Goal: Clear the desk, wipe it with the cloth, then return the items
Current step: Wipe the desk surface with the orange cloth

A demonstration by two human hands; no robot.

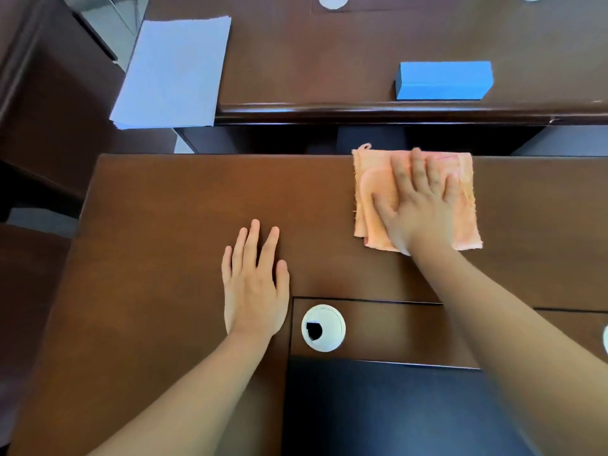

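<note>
Head view: right hand (419, 205) spread flat on unlabelled cloth (368, 192), left hand (255, 284) flat.

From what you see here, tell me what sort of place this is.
Probably an office: dark wooden desks facing each other, a white cable grommet set in the top, and a stack of paper.
</note>
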